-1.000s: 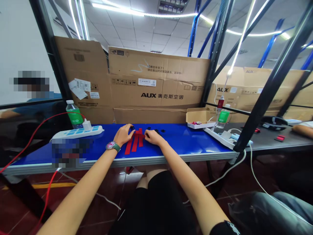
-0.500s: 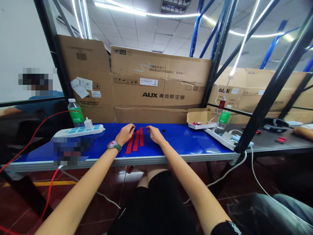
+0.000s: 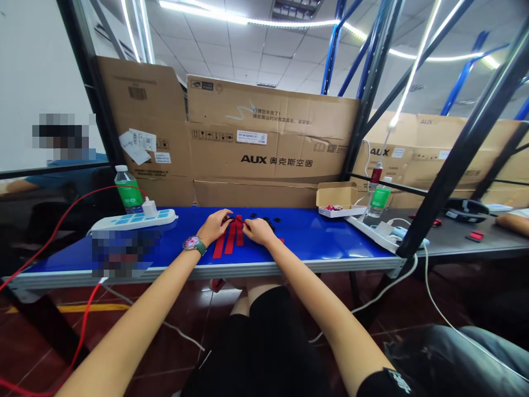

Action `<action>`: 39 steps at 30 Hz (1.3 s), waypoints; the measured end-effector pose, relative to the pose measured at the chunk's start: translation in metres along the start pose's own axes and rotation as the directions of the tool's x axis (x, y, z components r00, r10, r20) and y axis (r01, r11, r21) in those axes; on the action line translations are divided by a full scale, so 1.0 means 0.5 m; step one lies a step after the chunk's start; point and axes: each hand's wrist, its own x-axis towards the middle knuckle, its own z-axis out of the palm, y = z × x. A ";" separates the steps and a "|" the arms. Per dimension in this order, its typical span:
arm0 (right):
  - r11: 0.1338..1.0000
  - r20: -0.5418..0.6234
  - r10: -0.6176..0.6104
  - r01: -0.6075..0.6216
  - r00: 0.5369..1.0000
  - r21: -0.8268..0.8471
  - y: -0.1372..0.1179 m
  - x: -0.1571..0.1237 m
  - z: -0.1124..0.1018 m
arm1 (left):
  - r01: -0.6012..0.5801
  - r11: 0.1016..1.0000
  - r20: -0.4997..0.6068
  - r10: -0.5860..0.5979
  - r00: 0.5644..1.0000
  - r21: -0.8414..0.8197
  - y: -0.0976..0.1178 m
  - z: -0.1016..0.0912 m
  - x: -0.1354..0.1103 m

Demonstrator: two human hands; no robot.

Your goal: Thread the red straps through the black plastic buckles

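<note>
- Blue workbench (image 3: 314, 237), flattened AUX cartons (image 3: 264, 143) stacked behind, dark steel rack post (image 3: 454, 149) at right, LED strips overhead
- Red straps (image 3: 230, 243): three, lying flat on bench between both hands, top ends close together, lower ends fanned toward front edge
- Black pieces (image 3: 270, 222): small, scattered on bench just past right hand, more near strap tops, too small to identify
- Left hand (image 3: 214, 227): narrow, fingers curled at strap tops, cannot tell if holding anything; wristwatch (image 3: 192, 244) with green band on wrist
- Right hand (image 3: 258, 231): narrow, fingers at strap tops just beside left hand, hold also unclear
- Left end of bench: white power strip (image 3: 134, 220), water bottle (image 3: 128, 190) with green label just behind, red cable (image 3: 53, 231) trailing off bench
- Right end of bench: open small carton (image 3: 335, 199), second power strip (image 3: 370, 231)
- Far right: another person's forearm (image 3: 512, 221) on grey table, well apart from both hands
</note>
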 end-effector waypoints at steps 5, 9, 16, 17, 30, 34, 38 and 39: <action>0.999 0.045 0.003 -0.001 0.999 -0.048 -0.007 -0.001 -0.002 | 0.022 0.999 0.058 -0.020 0.998 -0.039 0.007 -0.006 0.001; 0.997 0.082 0.007 -0.001 0.997 -0.072 -0.009 0.000 -0.001 | 0.015 0.998 0.079 -0.010 0.997 -0.062 0.015 -0.013 0.004; 0.996 0.133 0.000 0.011 0.991 -0.086 -0.012 0.002 0.001 | -0.060 0.995 0.094 0.068 0.993 -0.078 0.020 -0.012 0.004; 0.997 0.133 -0.001 0.012 0.991 -0.083 -0.011 0.002 0.002 | -0.071 0.994 0.099 0.079 0.992 -0.079 0.021 -0.011 0.003; 0.800 -0.063 -0.028 0.060 0.998 0.597 0.024 0.021 0.051 | -0.243 0.967 0.139 0.251 0.958 -0.074 0.031 -0.014 0.003; 0.675 -0.122 -0.059 0.130 0.991 0.727 0.030 0.031 0.054 | -0.268 0.962 0.155 0.272 0.950 -0.048 0.031 -0.012 0.002; 0.528 -0.158 0.007 0.130 0.987 0.839 0.036 0.038 0.059 | -0.279 0.960 0.135 0.280 0.950 -0.024 0.033 -0.012 0.002; 0.491 -0.161 0.035 0.124 0.986 0.862 0.037 0.039 0.061 | -0.285 0.958 0.135 0.285 0.949 -0.023 0.034 -0.012 0.002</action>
